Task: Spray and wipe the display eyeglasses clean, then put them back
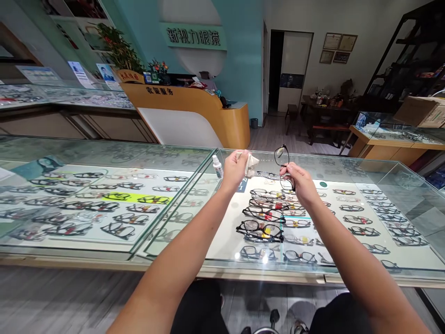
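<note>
My left hand (235, 169) is closed on a pale, crumpled cleaning cloth (251, 163), held above the glass counter. In my right hand (301, 182) is a pair of dark-framed eyeglasses (282, 156), gripped near the middle and turned on end, one lens above the fingers and the other below. The two hands are apart, and the cloth does not touch the glasses. Just left of my left hand stands a small white spray bottle (217, 166). Below my hands, several eyeglasses (260, 228) form a column on the counter, black frames nearest me.
The glass display counter (174, 264) runs across in front of me, with rows of frames inside. A second section (86, 162) adjoins on the left. Beyond are a wooden reception desk (236, 125), a cardboard box (420, 111) on another case, and a doorway (290, 69).
</note>
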Available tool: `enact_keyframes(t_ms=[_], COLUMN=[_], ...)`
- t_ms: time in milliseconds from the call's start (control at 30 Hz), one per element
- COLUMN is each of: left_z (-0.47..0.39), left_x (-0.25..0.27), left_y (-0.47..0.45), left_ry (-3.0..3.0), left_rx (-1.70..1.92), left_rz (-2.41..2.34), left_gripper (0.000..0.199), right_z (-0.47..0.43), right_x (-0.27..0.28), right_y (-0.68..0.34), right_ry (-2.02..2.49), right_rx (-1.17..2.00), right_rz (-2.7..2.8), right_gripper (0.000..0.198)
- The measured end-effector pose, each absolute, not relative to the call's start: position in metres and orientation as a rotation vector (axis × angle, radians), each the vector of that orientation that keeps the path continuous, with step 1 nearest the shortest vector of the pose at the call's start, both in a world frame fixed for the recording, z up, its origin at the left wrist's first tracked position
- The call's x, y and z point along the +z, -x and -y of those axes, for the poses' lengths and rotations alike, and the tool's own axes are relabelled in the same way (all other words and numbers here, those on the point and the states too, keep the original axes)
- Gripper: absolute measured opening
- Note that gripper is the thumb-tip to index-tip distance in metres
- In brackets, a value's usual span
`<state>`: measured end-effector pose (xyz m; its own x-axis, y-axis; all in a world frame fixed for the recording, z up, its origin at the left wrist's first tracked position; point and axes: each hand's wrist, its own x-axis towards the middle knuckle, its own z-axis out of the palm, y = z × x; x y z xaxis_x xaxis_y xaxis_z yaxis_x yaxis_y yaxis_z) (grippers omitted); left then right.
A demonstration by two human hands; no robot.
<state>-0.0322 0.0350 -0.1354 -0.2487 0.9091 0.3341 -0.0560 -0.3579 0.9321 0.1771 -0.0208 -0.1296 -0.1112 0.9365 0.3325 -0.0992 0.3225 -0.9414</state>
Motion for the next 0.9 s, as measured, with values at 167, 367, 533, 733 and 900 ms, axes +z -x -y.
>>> enact_keyframes(t_ms=[167, 367, 533, 733, 900], left_z=[-0.039, -0.037, -0.042, -0.032, -0.018], left_x=[-0.138, -0.142, -0.151, -0.15, -0.15], left_y=[0.051, 0.056, 0.057, 0.043, 0.028], left_ry=[-1.548, -1.839, -2.025, -2.447, -2.716], left_rx=[1.524, 0.67, 0.584, 1.6, 1.732], left_rz=[-1.698, -2.169, -2.244, -1.653, -1.195], left_gripper=[0.014, 0.025, 0.032, 0.045, 0.066], right_z=[0.02, 0.022, 0.021, 0.022, 0.024], right_x=[-0.123, -0.12, -0.119, -0.116, -0.117], right_y=[-0.183, -0.181, -0.185, -0.187, -0.186], right_ry=[0.815, 0.755, 0.798, 0.834, 0.918], right_rx=[1.149, 1.204, 1.191, 1.023, 0.893], right_rz=[1.303, 1.299, 1.32, 1.499, 1.647], right_gripper=[0.041, 0.042, 0.041, 0.038, 0.036])
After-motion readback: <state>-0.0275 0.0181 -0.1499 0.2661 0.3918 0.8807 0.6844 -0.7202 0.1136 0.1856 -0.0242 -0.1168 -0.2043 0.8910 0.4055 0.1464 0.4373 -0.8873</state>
